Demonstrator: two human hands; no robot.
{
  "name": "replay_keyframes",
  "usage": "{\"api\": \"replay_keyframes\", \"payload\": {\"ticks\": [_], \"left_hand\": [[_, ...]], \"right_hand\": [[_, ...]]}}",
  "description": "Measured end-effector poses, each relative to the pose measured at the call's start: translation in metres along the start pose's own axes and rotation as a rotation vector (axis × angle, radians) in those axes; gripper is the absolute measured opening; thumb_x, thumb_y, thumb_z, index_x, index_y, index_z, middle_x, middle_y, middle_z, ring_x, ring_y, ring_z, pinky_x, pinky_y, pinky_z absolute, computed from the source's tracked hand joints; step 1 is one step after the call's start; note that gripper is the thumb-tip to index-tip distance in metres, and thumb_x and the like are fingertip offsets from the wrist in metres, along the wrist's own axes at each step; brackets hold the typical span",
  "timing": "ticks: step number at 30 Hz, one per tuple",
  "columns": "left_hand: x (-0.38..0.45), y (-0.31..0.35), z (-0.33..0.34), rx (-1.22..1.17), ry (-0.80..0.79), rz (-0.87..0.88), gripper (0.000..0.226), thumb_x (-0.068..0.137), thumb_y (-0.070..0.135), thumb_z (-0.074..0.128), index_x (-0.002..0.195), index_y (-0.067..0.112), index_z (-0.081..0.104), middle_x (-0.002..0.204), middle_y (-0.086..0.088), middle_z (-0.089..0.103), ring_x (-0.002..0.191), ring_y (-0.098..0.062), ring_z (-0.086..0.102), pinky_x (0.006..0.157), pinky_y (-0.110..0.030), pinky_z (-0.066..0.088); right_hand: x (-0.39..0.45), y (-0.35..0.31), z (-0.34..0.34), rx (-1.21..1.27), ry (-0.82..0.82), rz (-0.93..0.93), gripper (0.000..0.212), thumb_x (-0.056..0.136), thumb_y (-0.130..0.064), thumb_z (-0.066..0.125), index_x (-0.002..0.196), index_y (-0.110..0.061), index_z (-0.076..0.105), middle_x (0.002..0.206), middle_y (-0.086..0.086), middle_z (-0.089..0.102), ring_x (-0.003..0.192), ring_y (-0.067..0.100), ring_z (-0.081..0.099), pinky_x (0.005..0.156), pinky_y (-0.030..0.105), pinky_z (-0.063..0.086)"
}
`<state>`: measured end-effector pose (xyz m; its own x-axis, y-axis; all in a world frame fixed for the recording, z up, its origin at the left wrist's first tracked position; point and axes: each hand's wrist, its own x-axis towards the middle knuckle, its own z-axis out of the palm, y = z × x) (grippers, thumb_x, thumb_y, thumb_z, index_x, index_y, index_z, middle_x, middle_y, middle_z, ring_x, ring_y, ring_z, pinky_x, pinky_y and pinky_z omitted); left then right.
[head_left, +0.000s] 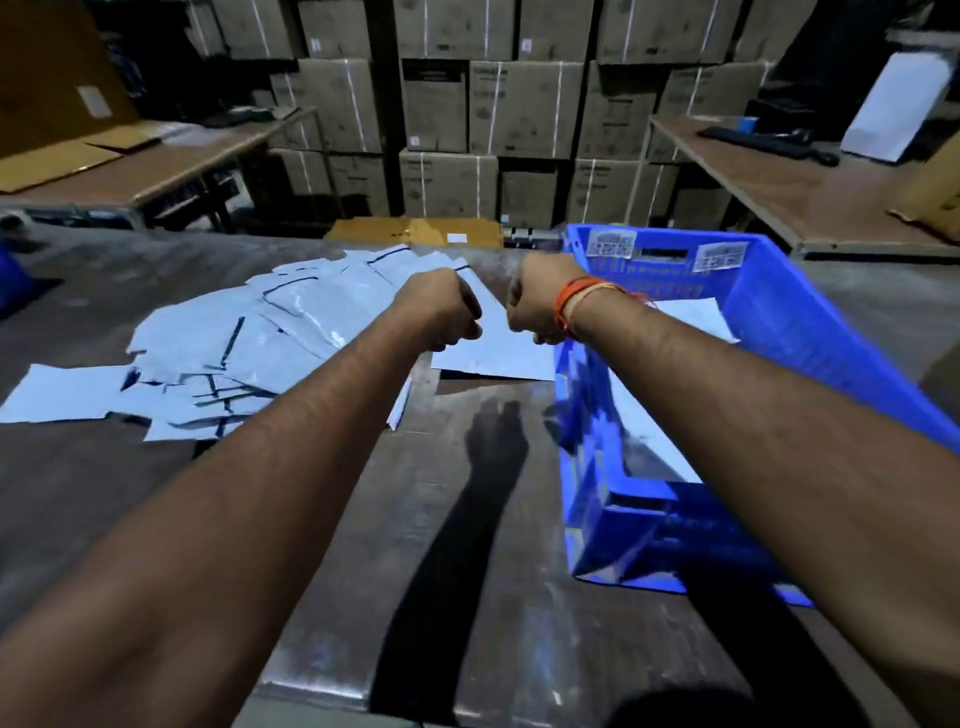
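Both bare forearms reach from the bottom corners toward the centre of the frame, where the left hand (441, 312) and the right hand (537, 306) hover close together, apart by a narrow gap. The fingers of both are curled under into fists with the backs turned to the camera; I cannot tell whether either pinches anything. Directly below them a flat white pouch (493, 361) lies on the dark table (415, 519), its near edge just below the knuckles. Left of centre spreads a loose pile of white pouches (234, 343) with dark strips along their edges, overlapping one another. At the right stands a blue crate (810, 332), white sheets (649, 436) lying inside it; the right forearm crosses over it. Orange threads (576, 306) circle the right wrist. Stacked cardboard boxes (524, 109) fill the upper middle of the frame.
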<state>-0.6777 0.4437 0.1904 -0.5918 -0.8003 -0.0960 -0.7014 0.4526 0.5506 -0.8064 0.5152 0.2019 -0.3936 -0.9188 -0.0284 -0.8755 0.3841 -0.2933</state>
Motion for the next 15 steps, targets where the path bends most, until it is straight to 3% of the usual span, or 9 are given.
{"api": "replay_keyframes", "payload": {"ticks": [3,7,10,12,15], "left_hand": [[0.029,-0.045,0.005,0.119,-0.008,0.06,0.032,0.086,0.022,0.078,0.118,0.019,0.074,0.109,-0.006,0.073,0.102,-0.025,0.067,0.076,-0.027,0.051],[0.071,-0.103,0.028,0.085,-0.086,0.04,0.042,0.085,0.022,0.079,0.126,0.02,0.068,0.136,-0.005,0.061,0.124,-0.025,0.057,0.098,-0.034,0.05],[0.092,-0.132,0.05,0.048,-0.123,0.022,0.043,0.084,0.025,0.076,0.125,0.029,0.064,0.137,-0.004,0.06,0.124,-0.027,0.056,0.103,-0.042,0.049],[0.106,-0.143,0.062,0.047,-0.147,0.053,0.042,0.087,0.025,0.072,0.127,0.028,0.061,0.132,-0.006,0.062,0.123,-0.028,0.056,0.101,-0.035,0.046],[0.118,-0.148,0.071,-0.041,-0.164,0.048,0.044,0.087,0.017,0.072,0.129,0.024,0.061,0.125,-0.004,0.065,0.115,-0.024,0.06,0.084,-0.023,0.043]], "right_hand": [[0.027,-0.016,0.036,-0.013,-0.063,0.066,0.017,0.085,-0.007,0.061,0.096,-0.002,0.071,0.086,0.019,0.073,0.072,0.031,0.075,0.064,0.045,0.063],[0.054,-0.023,0.093,-0.071,-0.096,0.117,0.027,0.087,-0.016,0.061,0.11,-0.009,0.073,0.113,0.012,0.071,0.108,0.03,0.067,0.088,0.032,0.053],[0.06,-0.02,0.127,0.011,-0.124,0.205,0.023,0.084,-0.015,0.062,0.102,-0.012,0.077,0.109,0.012,0.073,0.106,0.031,0.066,0.087,0.031,0.051],[0.066,-0.018,0.143,0.073,-0.125,0.27,0.022,0.083,-0.015,0.064,0.101,-0.013,0.077,0.108,0.012,0.073,0.106,0.031,0.065,0.088,0.03,0.05],[0.068,-0.013,0.156,0.149,-0.079,0.314,0.022,0.082,-0.011,0.065,0.1,-0.014,0.077,0.108,0.009,0.073,0.106,0.03,0.064,0.092,0.03,0.052]]}}
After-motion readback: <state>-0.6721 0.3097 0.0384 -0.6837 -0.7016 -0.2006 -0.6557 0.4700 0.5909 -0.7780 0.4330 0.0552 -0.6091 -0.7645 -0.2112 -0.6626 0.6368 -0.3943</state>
